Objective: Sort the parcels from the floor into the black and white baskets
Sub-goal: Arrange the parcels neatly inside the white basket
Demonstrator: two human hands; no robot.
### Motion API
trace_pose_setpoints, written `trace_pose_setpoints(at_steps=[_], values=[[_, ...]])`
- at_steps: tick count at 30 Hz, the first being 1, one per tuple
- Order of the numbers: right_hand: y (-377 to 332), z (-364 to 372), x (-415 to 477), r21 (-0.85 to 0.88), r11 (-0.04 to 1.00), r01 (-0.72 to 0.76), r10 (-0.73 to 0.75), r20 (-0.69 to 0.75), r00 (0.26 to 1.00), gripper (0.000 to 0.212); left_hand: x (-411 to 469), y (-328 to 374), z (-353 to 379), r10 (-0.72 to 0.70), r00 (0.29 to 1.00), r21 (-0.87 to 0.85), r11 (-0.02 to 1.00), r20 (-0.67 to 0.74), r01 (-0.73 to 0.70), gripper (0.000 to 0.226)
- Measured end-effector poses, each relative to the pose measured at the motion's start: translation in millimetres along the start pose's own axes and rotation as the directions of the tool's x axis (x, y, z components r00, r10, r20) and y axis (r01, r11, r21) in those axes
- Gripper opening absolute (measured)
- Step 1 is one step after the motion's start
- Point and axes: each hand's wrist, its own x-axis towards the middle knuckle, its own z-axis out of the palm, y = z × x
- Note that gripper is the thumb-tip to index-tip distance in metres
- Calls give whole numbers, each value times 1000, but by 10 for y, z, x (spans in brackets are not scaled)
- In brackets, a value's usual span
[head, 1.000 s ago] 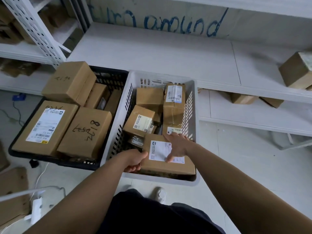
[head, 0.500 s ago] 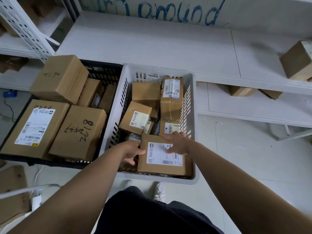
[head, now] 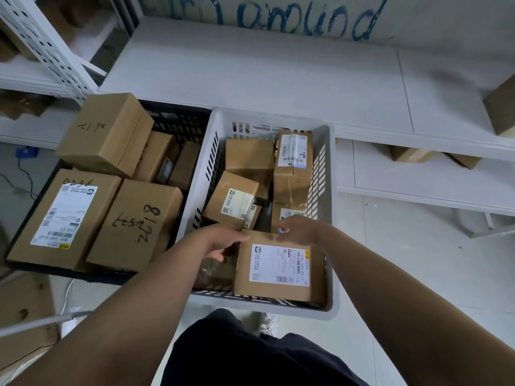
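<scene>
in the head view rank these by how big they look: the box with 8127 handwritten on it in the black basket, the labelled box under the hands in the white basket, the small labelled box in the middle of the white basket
1. Brown cardboard box with handwritten 8127 and flat brown cardboard box with a white label under the hands: they look alike, and the labelled one lies nearer the camera, so no ranking.
2. Small brown cardboard box with a white label, clearly smallest.

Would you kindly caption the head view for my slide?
Both hands setting a labelled parcel in the white basket.

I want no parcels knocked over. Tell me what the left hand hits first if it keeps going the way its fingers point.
The left hand points right, toward the labelled parcel at the white basket's near end. Its fingers would probably meet that parcel's left edge first; they look nearly touching, though depth is unclear.
</scene>
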Motion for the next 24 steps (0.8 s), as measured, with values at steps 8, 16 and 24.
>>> trace_pose_setpoints(at_steps=[8,16,24], values=[[-154,45,195,79,993,86,-85,-26,996,57,174,-120,-101,-21,995,178,983,-93,37,45],[-368,202,382,149,988,-41,41,6,999,72,290,-425,-98,-12,996,662,746,-94,71,32],[-432,241,475,119,983,-142,142,6,990,83,359,-477,-126,-12,994,753,652,-107,89,17]])
